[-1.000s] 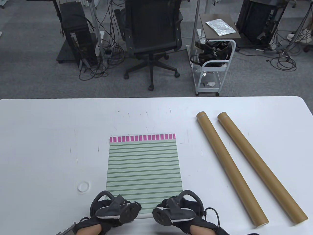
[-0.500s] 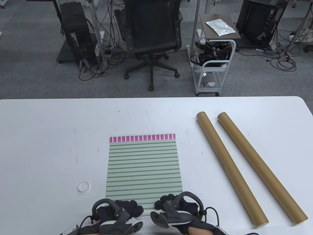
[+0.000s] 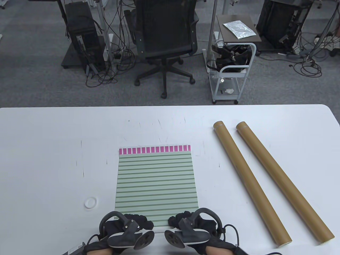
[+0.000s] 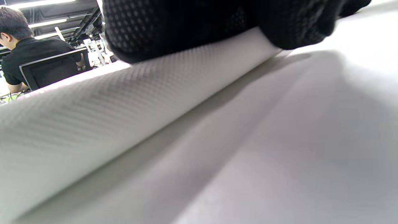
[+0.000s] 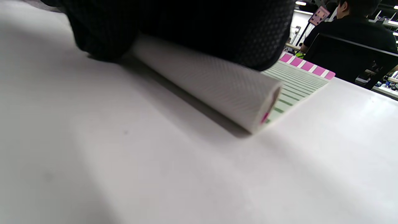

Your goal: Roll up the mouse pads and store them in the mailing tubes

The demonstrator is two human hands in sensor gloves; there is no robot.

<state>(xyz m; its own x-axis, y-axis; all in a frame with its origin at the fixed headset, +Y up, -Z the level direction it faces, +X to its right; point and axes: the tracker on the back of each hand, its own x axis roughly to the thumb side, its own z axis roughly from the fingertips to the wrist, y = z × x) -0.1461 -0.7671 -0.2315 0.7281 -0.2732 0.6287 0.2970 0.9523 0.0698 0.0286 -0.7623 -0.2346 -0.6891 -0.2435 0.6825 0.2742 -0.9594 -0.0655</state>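
- White cap point(image 3: 90, 203) flat on table point(image 3: 53, 138), well left of pad, just beyond left hand.
- Left hand point(image 3: 127, 228) curled over near edge of pad point(image 3: 156, 180), gripping the started roll; in left wrist view, fingers point(image 4: 192, 25) wrapped over the roll's white textured underside.
- Pad lying mid-table, striped face up, pink band at far edge; only the near edge turned over into a tight, small roll point(image 5: 217, 84), rest flat.
- Right hand point(image 3: 191, 225) curled likewise on the roll's right part, grasping it; roll's open end visible in right wrist view, just past the fingers point(image 5: 199, 28).
- Two tubes point(image 3: 249, 180) lying side by side right of pad, apart from it, slanting away from the near right corner; not touched.
- Step in hand, by judgement: start of rolling the pad, with nearly the whole length left to go and no storing begun.
- Next move likely calls for even forward rolling with both hands, keeping the roll tight and its ends square, thin enough to fit a tube's mouth.
- Risk: uneven pressure skewing the roll into a cone, or the roll springing loose on release.
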